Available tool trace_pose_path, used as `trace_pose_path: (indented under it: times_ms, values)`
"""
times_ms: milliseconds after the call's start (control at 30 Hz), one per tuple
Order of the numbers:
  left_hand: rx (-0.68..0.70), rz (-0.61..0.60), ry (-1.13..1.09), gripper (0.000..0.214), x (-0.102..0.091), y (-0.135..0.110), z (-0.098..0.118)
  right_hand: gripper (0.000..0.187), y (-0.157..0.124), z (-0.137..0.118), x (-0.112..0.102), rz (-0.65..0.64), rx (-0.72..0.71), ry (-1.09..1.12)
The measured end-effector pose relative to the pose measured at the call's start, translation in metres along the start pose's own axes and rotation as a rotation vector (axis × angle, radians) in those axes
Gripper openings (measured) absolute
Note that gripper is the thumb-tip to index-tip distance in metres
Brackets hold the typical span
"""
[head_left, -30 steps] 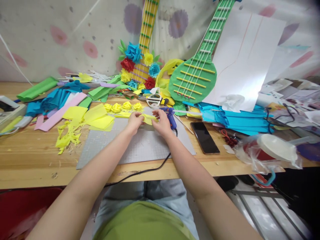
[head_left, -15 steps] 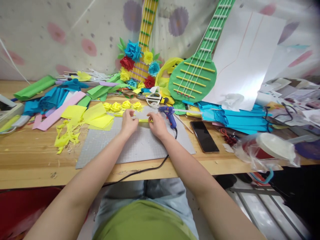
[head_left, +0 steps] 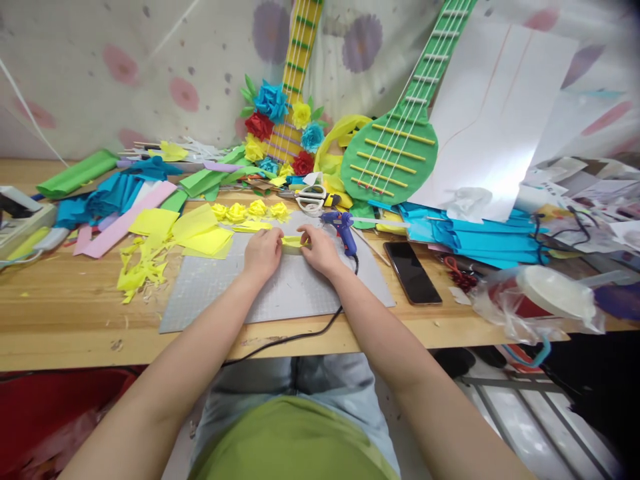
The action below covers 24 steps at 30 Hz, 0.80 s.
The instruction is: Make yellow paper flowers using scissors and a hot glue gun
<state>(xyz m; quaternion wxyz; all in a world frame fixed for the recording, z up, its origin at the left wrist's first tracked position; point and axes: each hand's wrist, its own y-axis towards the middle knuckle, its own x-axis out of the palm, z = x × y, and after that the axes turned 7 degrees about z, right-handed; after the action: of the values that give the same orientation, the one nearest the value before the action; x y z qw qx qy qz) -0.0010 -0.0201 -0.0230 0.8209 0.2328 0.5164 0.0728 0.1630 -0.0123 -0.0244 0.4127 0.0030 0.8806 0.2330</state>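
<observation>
A strip of yellow crepe paper (head_left: 294,244) stretches between my two hands, just over the grey cutting mat (head_left: 210,293). My left hand (head_left: 264,252) pinches its left end with curled fingers. The other end sits between the thumb and fingers of my right hand (head_left: 318,248). Behind them, several yellow paper flowers (head_left: 237,212) stand in a row, and another yellow strip (head_left: 251,227) lies by my left fingertips. To the right of my right hand rests a blue glue gun (head_left: 343,230), its black cord running down across the mat.
Yellow paper sheets (head_left: 203,230) and shreds (head_left: 143,270) lie at left. White-handled scissors (head_left: 311,200) are behind the mat. A phone (head_left: 413,273) and a bagged cup (head_left: 540,300) sit at right. A green paper guitar (head_left: 393,160) and a yellow flowered one (head_left: 287,137) lean at the back.
The yellow strip now shows as a broader band between my hands. My left hand has turned slightly, its fingers more curled. The whole view has shifted a little.
</observation>
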Motion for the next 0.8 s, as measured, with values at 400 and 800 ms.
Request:
trace_pose_path:
  times_ms: [400,800]
  values:
    - [-0.165,-0.051,-0.114,0.016,-0.001,-0.002,-0.004,0.038,0.003,0.009,0.011,-0.024,0.208,0.22]
    - [-0.284,-0.06,-0.157,0.014,0.005,0.004,-0.004,0.037,0.007,0.01,0.019,0.03,0.336,0.229]
